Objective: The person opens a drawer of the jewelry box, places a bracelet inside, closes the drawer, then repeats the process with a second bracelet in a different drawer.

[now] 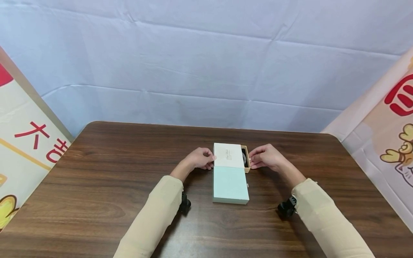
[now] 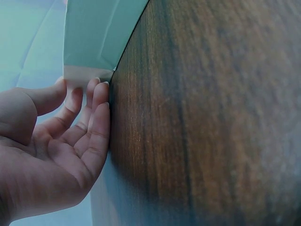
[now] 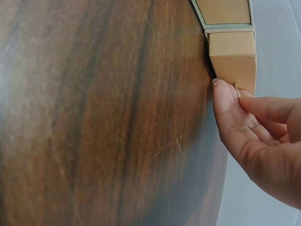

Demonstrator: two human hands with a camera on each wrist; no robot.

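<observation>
On the table lies a flat drawer box, its far part a white panel [image 1: 228, 156] with small gold lettering, its near part mint green [image 1: 230, 183]. My left hand [image 1: 203, 158] holds the left end of the white part; in the left wrist view, the thumb is at the upper edge and the fingertips are against the end. A tan drawer [image 3: 233, 68] stands partly out of the white part's right side, with something dark [image 1: 244, 157] inside. My right hand [image 1: 265, 157] pinches the small pull tab [image 3: 237, 89] on the drawer's front between thumb and fingers.
A second tan drawer front [image 3: 225, 12] sits closed in the mint part, with a small tab [image 1: 247, 185] at its side. The dark wooden table [image 1: 106, 186] has white cloth [image 1: 193, 64] behind it and printed sheets [image 1: 390, 143] at both sides.
</observation>
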